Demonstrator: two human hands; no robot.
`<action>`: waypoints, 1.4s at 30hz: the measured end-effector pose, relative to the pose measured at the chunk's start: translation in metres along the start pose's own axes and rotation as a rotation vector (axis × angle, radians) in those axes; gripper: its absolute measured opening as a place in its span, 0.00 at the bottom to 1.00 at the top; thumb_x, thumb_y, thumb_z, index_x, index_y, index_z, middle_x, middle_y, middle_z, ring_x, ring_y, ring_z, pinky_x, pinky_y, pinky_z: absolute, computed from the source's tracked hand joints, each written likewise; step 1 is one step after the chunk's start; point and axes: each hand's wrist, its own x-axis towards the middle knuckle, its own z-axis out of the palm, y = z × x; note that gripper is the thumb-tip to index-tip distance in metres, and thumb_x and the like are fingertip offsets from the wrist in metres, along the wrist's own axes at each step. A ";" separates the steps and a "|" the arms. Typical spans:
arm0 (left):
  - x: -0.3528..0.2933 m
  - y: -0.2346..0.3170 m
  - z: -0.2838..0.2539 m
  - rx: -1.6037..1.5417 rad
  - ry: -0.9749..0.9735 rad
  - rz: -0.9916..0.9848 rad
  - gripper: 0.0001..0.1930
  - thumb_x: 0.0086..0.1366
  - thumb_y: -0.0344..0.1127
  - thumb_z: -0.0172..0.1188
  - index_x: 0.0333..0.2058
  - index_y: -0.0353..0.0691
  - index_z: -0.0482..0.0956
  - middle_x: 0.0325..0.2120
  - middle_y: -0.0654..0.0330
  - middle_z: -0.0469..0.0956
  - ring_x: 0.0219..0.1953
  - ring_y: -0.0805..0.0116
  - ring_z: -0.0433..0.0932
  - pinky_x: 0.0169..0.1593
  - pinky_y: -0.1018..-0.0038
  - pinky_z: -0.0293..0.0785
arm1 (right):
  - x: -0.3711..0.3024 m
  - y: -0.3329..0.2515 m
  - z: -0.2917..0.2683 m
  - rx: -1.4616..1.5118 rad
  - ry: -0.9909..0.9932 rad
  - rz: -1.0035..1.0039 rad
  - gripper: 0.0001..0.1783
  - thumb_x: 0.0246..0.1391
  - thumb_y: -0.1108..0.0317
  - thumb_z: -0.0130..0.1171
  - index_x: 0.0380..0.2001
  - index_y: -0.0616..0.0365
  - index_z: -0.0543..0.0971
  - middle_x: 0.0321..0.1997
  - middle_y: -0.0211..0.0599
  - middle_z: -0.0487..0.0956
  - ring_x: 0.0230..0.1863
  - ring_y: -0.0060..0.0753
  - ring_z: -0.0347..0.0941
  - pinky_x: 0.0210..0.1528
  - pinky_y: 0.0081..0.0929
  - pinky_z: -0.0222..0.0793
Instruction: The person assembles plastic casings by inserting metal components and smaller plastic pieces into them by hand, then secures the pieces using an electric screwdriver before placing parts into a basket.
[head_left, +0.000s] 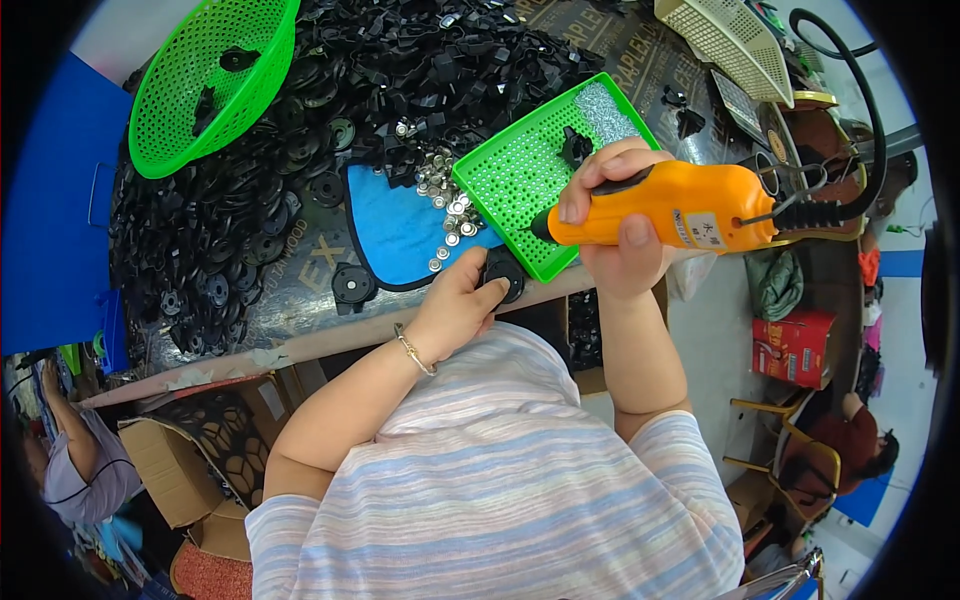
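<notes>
My right hand (630, 215) is wrapped round an orange electric screwdriver (690, 205), whose dark tip points left over a green perforated tray (520, 180). In that tray lie a heap of small silvery screws (605, 115) and a black plastic part (575, 147). At the table's near edge my left hand (463, 303) pinches a round black plastic part (505, 275), partly hidden by the fingers. Beside it a blue cloth (400, 235) carries small round metal pieces (452, 222). Another black disc part (352, 285) sits near the cloth's lower left corner.
Black plastic parts (400, 70) are heaped across the table's left and back. A green basket (215, 90) stands at the far left, a cream basket (735, 45) at the back right. The screwdriver's black cable (880, 120) loops at the right. Cardboard boxes (170, 470) stand below; other people sit nearby.
</notes>
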 end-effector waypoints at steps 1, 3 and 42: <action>0.000 0.000 0.000 -0.002 0.002 0.001 0.04 0.60 0.29 0.51 0.31 0.38 0.64 0.13 0.68 0.63 0.10 0.81 0.61 0.13 0.82 0.56 | 0.000 0.000 0.000 0.000 -0.007 0.002 0.20 0.47 0.62 0.60 0.35 0.66 0.67 0.32 0.38 0.66 0.24 0.26 0.69 0.27 0.18 0.65; 0.000 0.001 0.000 0.005 0.004 -0.002 0.04 0.60 0.29 0.51 0.31 0.38 0.64 0.13 0.68 0.63 0.10 0.81 0.61 0.13 0.82 0.56 | 0.000 0.000 0.000 0.005 -0.013 0.002 0.20 0.47 0.62 0.60 0.35 0.65 0.67 0.32 0.38 0.66 0.24 0.25 0.69 0.27 0.18 0.65; 0.000 0.001 -0.001 -0.037 -0.015 -0.041 0.04 0.60 0.29 0.51 0.31 0.40 0.64 0.14 0.68 0.63 0.10 0.80 0.62 0.12 0.82 0.56 | -0.009 -0.030 0.024 0.009 -0.174 0.184 0.25 0.47 0.50 0.58 0.34 0.62 0.65 0.30 0.38 0.64 0.23 0.28 0.68 0.24 0.23 0.67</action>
